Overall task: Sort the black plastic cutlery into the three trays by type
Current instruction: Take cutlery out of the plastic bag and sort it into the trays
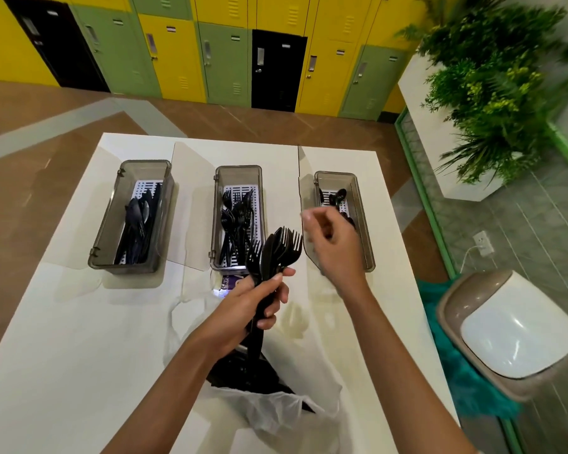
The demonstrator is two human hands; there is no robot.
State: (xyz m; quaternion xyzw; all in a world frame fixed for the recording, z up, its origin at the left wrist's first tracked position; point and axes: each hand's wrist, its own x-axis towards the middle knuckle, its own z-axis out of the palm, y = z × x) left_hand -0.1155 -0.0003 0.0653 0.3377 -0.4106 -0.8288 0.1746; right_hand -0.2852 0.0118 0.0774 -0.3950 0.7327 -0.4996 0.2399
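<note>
On the white bench [79, 322] we see three smoky trays in a row at the far side. The left tray [130, 217] holds knives [138, 224], the middle tray [238, 217] holds forks [236, 221], and the right tray [344, 217] holds spoons [336, 196]. Near the middle, our left hand [259, 301] has its fingers wrapped around a bundle [276, 253] of black cutlery, tines up, in front of the middle tray's near end. Under that hand lies a white bag [276, 411] with more black cutlery [243, 371] in it. To the right, our right hand [335, 244] hangs blurred over the near part of the right tray, fingers loosely curled; we cannot tell whether they hold anything. Off the bench on the right stands a bin [511, 332]
</note>
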